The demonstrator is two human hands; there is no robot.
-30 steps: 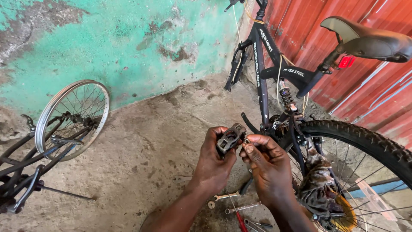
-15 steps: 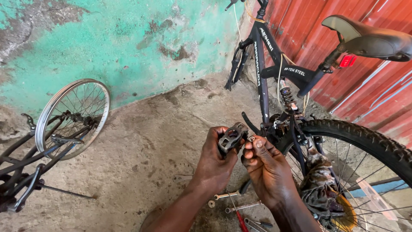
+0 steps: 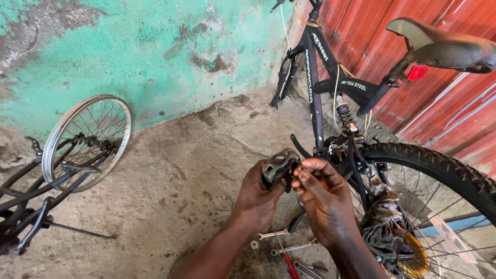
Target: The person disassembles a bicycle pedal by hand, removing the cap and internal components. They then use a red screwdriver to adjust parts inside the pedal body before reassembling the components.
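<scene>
A dark grey bicycle pedal (image 3: 280, 164) is held up in front of me. My left hand (image 3: 258, 199) grips it from below and the left side. My right hand (image 3: 323, 199) pinches at the pedal's right end with thumb and fingertips, close to the crank area (image 3: 330, 150) of a black bicycle (image 3: 315, 82). The pedal's axle end is hidden by my fingers.
The black bicycle stands at the right with its saddle (image 3: 444, 46), rear tyre (image 3: 444, 165) and a rag (image 3: 382, 222) on the spokes, against a red corrugated wall (image 3: 454, 103). Spanners (image 3: 279, 235) and a red-handled tool (image 3: 290, 266) lie on the concrete below my hands. Another bike's bare wheel (image 3: 85, 139) stands left.
Both hands stay on the pedal in almost the same place. My right fingers have shifted slightly on the pedal's end.
</scene>
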